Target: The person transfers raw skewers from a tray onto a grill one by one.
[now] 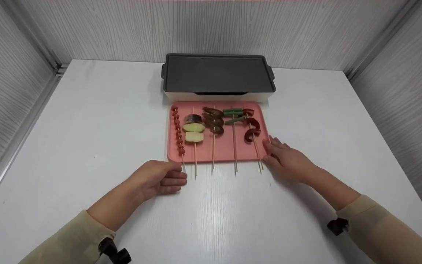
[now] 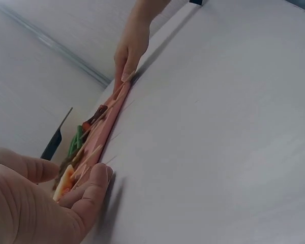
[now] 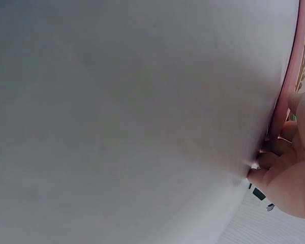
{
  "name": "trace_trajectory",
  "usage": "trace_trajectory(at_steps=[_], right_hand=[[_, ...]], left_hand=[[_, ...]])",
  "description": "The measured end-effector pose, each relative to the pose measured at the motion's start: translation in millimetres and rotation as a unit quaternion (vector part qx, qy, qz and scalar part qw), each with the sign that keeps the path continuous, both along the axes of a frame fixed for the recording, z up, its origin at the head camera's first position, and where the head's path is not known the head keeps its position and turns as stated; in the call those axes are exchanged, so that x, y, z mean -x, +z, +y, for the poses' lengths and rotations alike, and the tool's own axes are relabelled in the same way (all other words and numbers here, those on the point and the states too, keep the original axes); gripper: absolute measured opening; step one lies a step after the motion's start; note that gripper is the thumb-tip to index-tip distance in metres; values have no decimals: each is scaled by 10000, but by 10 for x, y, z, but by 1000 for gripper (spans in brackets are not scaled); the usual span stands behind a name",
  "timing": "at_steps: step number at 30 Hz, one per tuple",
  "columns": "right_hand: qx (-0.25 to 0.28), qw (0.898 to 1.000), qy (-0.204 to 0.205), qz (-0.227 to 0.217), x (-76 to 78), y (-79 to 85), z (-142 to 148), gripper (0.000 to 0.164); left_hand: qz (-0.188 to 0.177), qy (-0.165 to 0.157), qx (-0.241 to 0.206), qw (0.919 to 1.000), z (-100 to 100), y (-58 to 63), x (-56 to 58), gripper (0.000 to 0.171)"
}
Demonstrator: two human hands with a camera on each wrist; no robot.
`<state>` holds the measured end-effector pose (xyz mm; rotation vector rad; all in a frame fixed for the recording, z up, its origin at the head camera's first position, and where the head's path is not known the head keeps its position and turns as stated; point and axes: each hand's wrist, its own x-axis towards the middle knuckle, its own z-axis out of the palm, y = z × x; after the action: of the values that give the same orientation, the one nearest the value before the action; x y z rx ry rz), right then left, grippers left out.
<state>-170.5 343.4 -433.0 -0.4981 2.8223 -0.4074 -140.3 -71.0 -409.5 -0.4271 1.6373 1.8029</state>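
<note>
A pink tray (image 1: 203,157) on the white table holds several skewers. At its left lies a skewer of small red pieces (image 1: 178,132), beside a skewer of pale and dark-skinned slices (image 1: 194,137). Brown pieces (image 1: 214,121) fill the middle skewer; right of it come green sticks (image 1: 234,113) and dark red curled pieces (image 1: 252,135). Bare stick ends jut past the front rim. My left hand (image 1: 156,179) is by the front left corner, thumb and fingers apart around the leftmost stick end. My right hand (image 1: 288,161) touches the front right corner with extended fingers and thumb.
Right behind the tray stands a white-sided electric grill with a flat black plate (image 1: 218,73). Pale wood-grain panels (image 1: 123,29) enclose the table (image 1: 211,220) at the back and both sides. Black camera mounts (image 1: 114,251) sit on both sleeves.
</note>
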Motion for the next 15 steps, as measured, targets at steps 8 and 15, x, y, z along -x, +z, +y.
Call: trace_trajectory(at_steps=[8, 15], right_hand=[[32, 10000, -30, -56, 2, 0, -7, 69], [-25, 9998, -120, -146, -2, -12, -2, 71]], left_hand=[[-12, 128, -271, 9995, 36, -64, 42, 37], [81, 222, -137, 9996, 2, -12, 66, 36]])
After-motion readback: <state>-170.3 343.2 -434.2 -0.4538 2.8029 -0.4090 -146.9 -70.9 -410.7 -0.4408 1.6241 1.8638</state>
